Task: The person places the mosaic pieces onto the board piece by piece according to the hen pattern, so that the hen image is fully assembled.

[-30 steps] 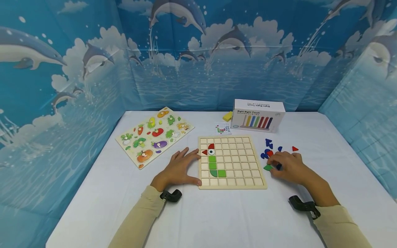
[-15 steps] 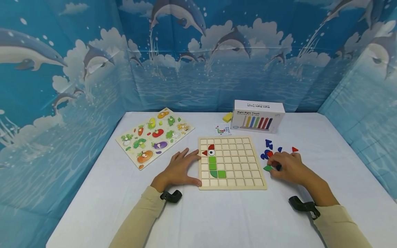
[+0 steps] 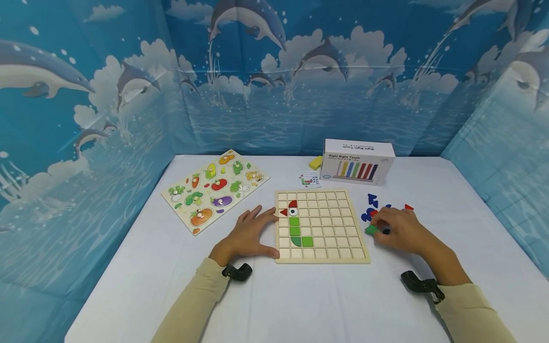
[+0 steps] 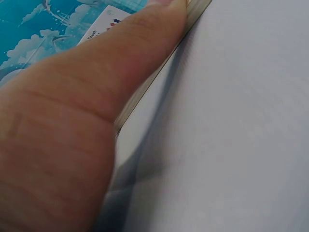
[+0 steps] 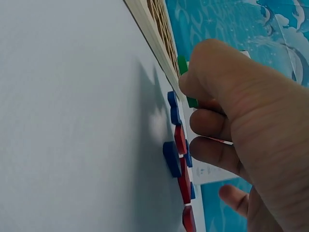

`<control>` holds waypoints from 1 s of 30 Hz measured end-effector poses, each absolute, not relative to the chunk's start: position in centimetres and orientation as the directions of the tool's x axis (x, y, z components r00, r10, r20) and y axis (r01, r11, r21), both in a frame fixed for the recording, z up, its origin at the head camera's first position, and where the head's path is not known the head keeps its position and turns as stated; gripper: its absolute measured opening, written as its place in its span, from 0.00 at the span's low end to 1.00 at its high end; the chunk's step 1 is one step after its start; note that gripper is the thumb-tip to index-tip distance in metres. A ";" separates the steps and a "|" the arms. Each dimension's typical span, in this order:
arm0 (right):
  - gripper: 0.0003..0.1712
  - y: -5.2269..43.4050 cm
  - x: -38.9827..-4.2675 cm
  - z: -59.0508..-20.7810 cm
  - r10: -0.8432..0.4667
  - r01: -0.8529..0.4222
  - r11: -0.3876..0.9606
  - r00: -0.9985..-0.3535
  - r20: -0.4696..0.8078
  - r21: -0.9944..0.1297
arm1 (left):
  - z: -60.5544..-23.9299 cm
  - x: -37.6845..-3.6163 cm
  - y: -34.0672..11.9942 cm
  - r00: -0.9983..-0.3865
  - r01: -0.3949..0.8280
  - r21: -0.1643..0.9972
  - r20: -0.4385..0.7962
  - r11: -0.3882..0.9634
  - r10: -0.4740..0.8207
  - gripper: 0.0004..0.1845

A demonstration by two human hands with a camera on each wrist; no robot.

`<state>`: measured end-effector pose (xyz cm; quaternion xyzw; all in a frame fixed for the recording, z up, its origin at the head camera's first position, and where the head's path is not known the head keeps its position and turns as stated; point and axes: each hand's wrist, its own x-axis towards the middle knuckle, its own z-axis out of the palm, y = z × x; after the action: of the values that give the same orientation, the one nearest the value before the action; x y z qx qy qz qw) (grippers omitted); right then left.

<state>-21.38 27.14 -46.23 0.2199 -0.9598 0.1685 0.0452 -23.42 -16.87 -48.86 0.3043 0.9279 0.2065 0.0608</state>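
Observation:
My left hand [image 3: 248, 234] is spread at the left edge of the wooden grid board [image 3: 326, 260], thumb and fingertips touching its rim. In the left wrist view the thumb [image 4: 130, 53] lies against the board's side. On the board, green squares [image 3: 294, 230], a green quarter-round piece, red pieces [image 3: 293, 204] and a white eye tile [image 3: 293, 212] form a figure. Right of the board my right hand [image 3: 396, 231] pinches a green piece [image 3: 371, 230] between thumb and fingers. The right wrist view shows this green piece [image 5: 182, 65] raised off the table, partly hidden by the thumb.
Several blue pieces [image 3: 372, 196] and red pieces [image 3: 409, 207] lie beside the right hand. Behind the board are a pattern card [image 3: 309, 179], a yellow block [image 3: 315, 162] and a white box [image 3: 358, 162]. A vegetable puzzle board [image 3: 208, 209] lies at the left.
The green piece has tilted and lifted slightly in the fingers of my right hand. My left hand stays at the board's edge.

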 end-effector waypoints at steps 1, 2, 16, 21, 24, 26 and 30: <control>0.15 27.1 -21.4 -46.2 -0.416 -0.451 0.838 -0.892 0.176 -0.306 | -48.8 -23.4 -16.9 -0.808 0.539 0.420 0.012 0.730 0.589 0.54; 0.15 27.0 -21.4 -46.1 -0.425 -0.464 0.830 -0.886 0.186 -0.311 | -48.8 -23.4 -16.9 -0.808 0.539 0.419 0.013 0.730 0.589 0.54; 0.13 23.4 -22.2 -45.3 -0.538 -0.582 0.734 -0.813 0.224 -0.348 | -48.8 -23.2 -16.9 -0.810 0.537 0.430 0.020 0.726 0.587 0.54; 0.13 21.1 -22.4 -45.4 -0.579 -0.589 0.713 -0.801 0.154 -0.381 | -48.7 -23.1 -16.8 -0.810 0.535 0.434 0.020 0.725 0.586 0.54; 0.13 19.8 -22.5 -45.5 -0.602 -0.602 0.697 -0.786 0.137 -0.390 | -48.6 -23.1 -16.8 -0.810 0.536 0.432 0.021 0.725 0.586 0.54; 0.13 19.0 -22.5 -45.5 -0.622 -0.622 0.677 -0.769 0.145 -0.394 | -48.6 -23.1 -16.8 -0.810 0.537 0.428 0.021 0.726 0.587 0.54; 0.13 17.6 -22.5 -45.4 -0.654 -0.647 0.656 -0.744 0.135 -0.387 | -48.6 -23.1 -16.8 -0.809 0.536 0.427 0.015 0.728 0.587 0.54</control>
<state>-22.54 17.57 -45.43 0.3576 -0.9100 0.2095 -0.0083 -23.14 -16.81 -48.55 0.3027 0.9276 0.2105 0.0605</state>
